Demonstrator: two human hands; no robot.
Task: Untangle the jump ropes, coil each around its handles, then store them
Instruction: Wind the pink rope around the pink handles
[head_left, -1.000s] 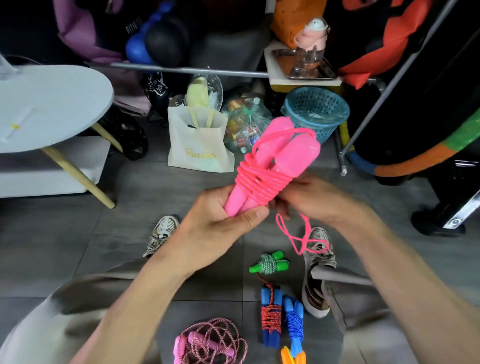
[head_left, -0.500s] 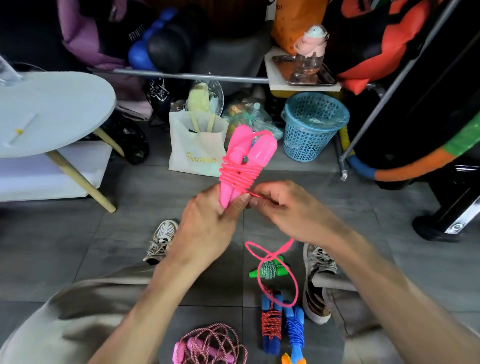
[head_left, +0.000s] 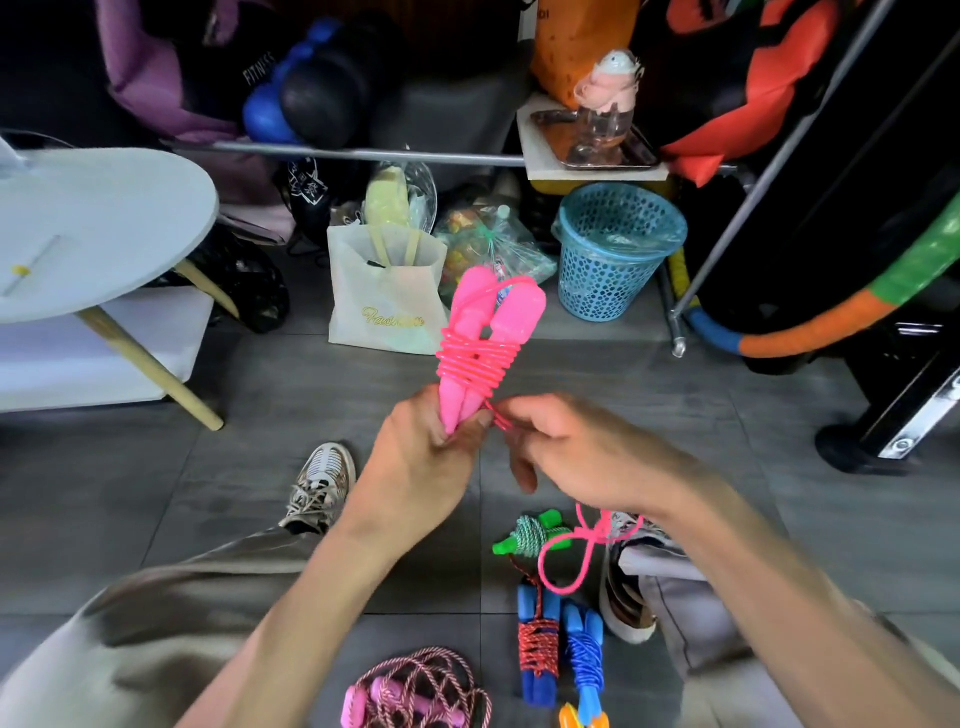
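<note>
On the grey floor (head_left: 156, 493) near the person lie ropes already coiled: a pink-and-white one (head_left: 415, 691), a red-corded blue pair (head_left: 539, 644), a blue one (head_left: 584, 660) and a small green one (head_left: 527, 535). Above them, mid-scene, the left hand (head_left: 415, 467) grips the bases of the pink handles (head_left: 480, 338), coils wound around their middle. The right hand (head_left: 576, 452) pinches the pink cord (head_left: 498, 418) just beside them; the slack loop (head_left: 566, 566) dangles below. If that pinch slackens, the wraps would likely spring loose, or the loop could snag the green rope.

My left hand (head_left: 415, 462) lifts the wound handles (head_left: 480, 338) before the paper bag (head_left: 384, 306); basket (head_left: 618, 249) right of it, table (head_left: 93, 228) left.
</note>
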